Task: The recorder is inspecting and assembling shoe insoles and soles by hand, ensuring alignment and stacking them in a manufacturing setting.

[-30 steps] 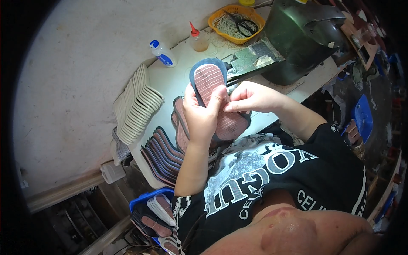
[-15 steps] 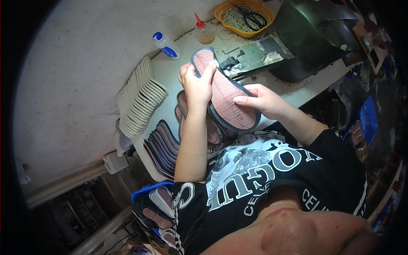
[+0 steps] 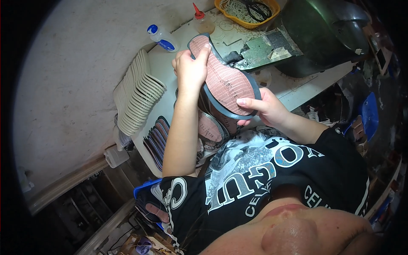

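A pink insole [image 3: 227,83] with a dark grey-blue rim is held above the table, its ribbed pink face up and its narrow end far left. My left hand [image 3: 192,72] is closed around the narrow end, with the thumb on the pink face. At the wide end, my right hand [image 3: 267,106] pinches the edge, thumb on top and fingers beneath. The middle of the insole lies close to the arm of a green sewing machine [image 3: 259,53]; whether they touch I cannot tell. More pink insoles [image 3: 210,129] lie below, partly hidden by the held one and my left forearm.
On the white table [image 3: 187,36] stand a blue-capped bottle [image 3: 163,40], a red-nozzled bottle [image 3: 203,21] and a yellow basket [image 3: 229,17] of cord with black scissors. Stacked cream soles [image 3: 138,93] and dark-edged insoles [image 3: 157,140] sit left. Blue bins [image 3: 146,187] flank me.
The insole has tilted and turned a little between my hands, and the right hand now grips nearer its wide end. The whole view has shifted slightly.
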The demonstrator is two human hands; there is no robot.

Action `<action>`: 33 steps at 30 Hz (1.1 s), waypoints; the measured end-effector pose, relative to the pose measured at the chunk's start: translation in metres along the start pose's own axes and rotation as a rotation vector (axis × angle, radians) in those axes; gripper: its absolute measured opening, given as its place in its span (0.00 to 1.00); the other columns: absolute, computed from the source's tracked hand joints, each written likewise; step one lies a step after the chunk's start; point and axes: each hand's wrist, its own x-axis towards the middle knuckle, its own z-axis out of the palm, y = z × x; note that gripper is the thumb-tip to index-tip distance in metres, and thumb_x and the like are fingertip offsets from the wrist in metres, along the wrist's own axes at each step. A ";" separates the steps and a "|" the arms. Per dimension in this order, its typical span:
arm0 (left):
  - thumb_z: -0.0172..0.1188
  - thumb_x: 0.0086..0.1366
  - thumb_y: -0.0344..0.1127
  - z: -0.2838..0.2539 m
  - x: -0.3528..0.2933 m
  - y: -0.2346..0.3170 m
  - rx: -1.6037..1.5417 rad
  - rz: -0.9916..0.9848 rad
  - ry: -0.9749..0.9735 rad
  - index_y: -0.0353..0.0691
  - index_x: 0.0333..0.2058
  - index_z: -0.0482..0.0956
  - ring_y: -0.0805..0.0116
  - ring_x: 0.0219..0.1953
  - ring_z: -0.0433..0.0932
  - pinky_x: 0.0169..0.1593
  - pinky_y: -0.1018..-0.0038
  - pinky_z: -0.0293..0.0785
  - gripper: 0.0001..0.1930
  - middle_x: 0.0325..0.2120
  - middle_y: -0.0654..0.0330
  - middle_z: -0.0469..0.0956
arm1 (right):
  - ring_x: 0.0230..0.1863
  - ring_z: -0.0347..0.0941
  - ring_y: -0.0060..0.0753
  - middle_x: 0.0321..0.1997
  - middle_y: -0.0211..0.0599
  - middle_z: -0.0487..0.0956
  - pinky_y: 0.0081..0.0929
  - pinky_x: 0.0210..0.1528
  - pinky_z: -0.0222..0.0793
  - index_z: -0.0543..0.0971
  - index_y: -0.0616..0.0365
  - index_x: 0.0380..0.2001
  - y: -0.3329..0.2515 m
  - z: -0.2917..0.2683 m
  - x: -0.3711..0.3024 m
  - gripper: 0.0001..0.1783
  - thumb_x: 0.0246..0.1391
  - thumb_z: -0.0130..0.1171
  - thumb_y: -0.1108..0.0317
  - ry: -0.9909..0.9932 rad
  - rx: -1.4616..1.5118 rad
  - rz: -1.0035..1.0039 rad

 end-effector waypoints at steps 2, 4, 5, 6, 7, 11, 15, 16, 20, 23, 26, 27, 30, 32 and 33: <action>0.60 0.51 0.65 -0.004 0.007 -0.001 0.074 0.029 -0.031 0.23 0.44 0.74 0.46 0.60 0.58 0.63 0.58 0.51 0.42 0.54 0.41 0.67 | 0.24 0.79 0.26 0.30 0.38 0.81 0.17 0.26 0.74 0.78 0.64 0.36 -0.001 0.007 0.006 0.14 0.56 0.59 0.62 0.025 0.051 -0.028; 0.61 0.50 0.65 -0.006 0.007 0.002 0.070 0.239 0.057 0.24 0.45 0.74 0.46 0.62 0.56 0.64 0.58 0.50 0.42 0.54 0.41 0.66 | 0.24 0.78 0.26 0.29 0.38 0.81 0.17 0.25 0.74 0.78 0.63 0.36 0.000 0.009 0.012 0.14 0.56 0.59 0.61 0.032 0.054 -0.030; 0.62 0.49 0.66 -0.009 0.008 0.002 0.067 0.448 0.156 0.25 0.45 0.75 0.45 0.63 0.54 0.65 0.58 0.49 0.42 0.55 0.42 0.66 | 0.24 0.78 0.26 0.29 0.38 0.80 0.16 0.25 0.73 0.78 0.63 0.36 0.001 0.010 0.017 0.14 0.56 0.59 0.61 0.029 0.054 -0.034; 0.65 0.46 0.65 -0.019 0.011 0.006 0.014 0.563 -0.014 0.34 0.45 0.77 0.48 0.64 0.53 0.66 0.55 0.44 0.39 0.55 0.47 0.68 | 0.24 0.78 0.26 0.29 0.38 0.80 0.16 0.25 0.73 0.78 0.63 0.36 0.000 0.012 0.020 0.14 0.56 0.59 0.61 0.034 0.056 -0.032; 0.65 0.46 0.65 -0.031 0.014 0.012 0.012 0.562 -0.019 0.34 0.45 0.77 0.48 0.64 0.53 0.66 0.55 0.44 0.39 0.55 0.47 0.68 | 0.24 0.78 0.25 0.29 0.38 0.80 0.16 0.26 0.74 0.78 0.63 0.36 -0.002 0.014 0.024 0.15 0.57 0.59 0.60 0.036 0.059 -0.053; 0.72 0.43 0.53 -0.050 0.025 0.028 0.082 0.559 -0.871 0.42 0.41 0.77 0.56 0.59 0.62 0.63 0.64 0.53 0.29 0.48 0.53 0.73 | 0.24 0.79 0.25 0.27 0.37 0.80 0.16 0.27 0.75 0.78 0.64 0.36 -0.012 0.020 0.035 0.16 0.57 0.58 0.60 0.059 0.072 -0.031; 0.72 0.45 0.54 -0.060 0.031 0.036 0.354 0.604 -0.778 0.39 0.37 0.77 0.66 0.40 0.69 0.49 0.67 0.64 0.28 0.31 0.60 0.75 | 0.34 0.80 0.29 0.38 0.42 0.80 0.20 0.36 0.77 0.76 0.67 0.43 -0.014 0.023 0.032 0.17 0.57 0.58 0.63 0.055 0.119 -0.079; 0.71 0.46 0.54 -0.061 0.034 0.035 0.366 0.570 -0.802 0.38 0.37 0.77 0.68 0.37 0.70 0.45 0.69 0.66 0.27 0.30 0.60 0.75 | 0.39 0.80 0.31 0.43 0.45 0.79 0.23 0.42 0.77 0.74 0.69 0.46 -0.013 0.020 0.030 0.19 0.58 0.57 0.64 0.004 0.101 -0.106; 0.68 0.51 0.53 -0.065 0.038 0.023 0.294 0.538 -0.807 0.37 0.35 0.75 0.73 0.32 0.70 0.37 0.75 0.68 0.25 0.26 0.61 0.73 | 0.41 0.80 0.35 0.43 0.48 0.79 0.26 0.44 0.77 0.74 0.71 0.45 -0.012 0.017 0.034 0.18 0.60 0.54 0.64 0.011 0.115 -0.137; 0.67 0.49 0.57 -0.068 0.031 0.020 0.203 0.441 -0.816 0.39 0.35 0.76 0.68 0.29 0.72 0.40 0.72 0.69 0.26 0.25 0.60 0.75 | 0.40 0.80 0.36 0.42 0.49 0.79 0.26 0.43 0.78 0.74 0.72 0.44 -0.015 0.017 0.035 0.18 0.61 0.53 0.64 0.042 0.120 -0.109; 0.67 0.52 0.53 -0.068 0.019 0.010 0.076 0.396 -0.767 0.37 0.36 0.75 0.73 0.27 0.70 0.31 0.76 0.69 0.24 0.24 0.61 0.75 | 0.39 0.80 0.37 0.41 0.49 0.79 0.26 0.42 0.78 0.75 0.72 0.40 -0.015 0.015 0.037 0.19 0.62 0.52 0.61 0.037 0.107 -0.108; 0.67 0.52 0.53 -0.068 0.014 0.009 0.078 0.391 -0.764 0.37 0.36 0.75 0.73 0.27 0.70 0.31 0.76 0.69 0.24 0.24 0.61 0.75 | 0.39 0.80 0.37 0.40 0.49 0.79 0.26 0.42 0.78 0.75 0.73 0.39 -0.017 0.014 0.036 0.20 0.62 0.52 0.60 0.035 0.103 -0.097; 0.67 0.53 0.52 -0.068 -0.002 0.004 0.040 0.313 -0.691 0.35 0.35 0.75 0.75 0.27 0.70 0.32 0.76 0.68 0.24 0.24 0.62 0.74 | 0.37 0.81 0.36 0.38 0.49 0.80 0.25 0.40 0.79 0.75 0.73 0.37 -0.020 0.016 0.034 0.21 0.62 0.52 0.59 0.059 0.080 -0.095; 0.65 0.58 0.46 -0.067 -0.010 0.000 -0.033 0.133 -0.687 0.34 0.34 0.73 0.77 0.32 0.70 0.36 0.80 0.67 0.19 0.28 0.64 0.73 | 0.36 0.81 0.35 0.37 0.49 0.80 0.24 0.39 0.79 0.75 0.74 0.37 -0.021 0.015 0.036 0.21 0.61 0.52 0.59 0.054 0.066 -0.109; 0.65 0.58 0.46 -0.067 -0.015 0.000 -0.034 0.132 -0.684 0.34 0.34 0.73 0.77 0.32 0.70 0.36 0.80 0.67 0.19 0.28 0.64 0.73 | 0.36 0.81 0.34 0.37 0.49 0.80 0.24 0.38 0.79 0.75 0.73 0.37 -0.021 0.012 0.037 0.20 0.61 0.52 0.60 0.049 0.054 -0.112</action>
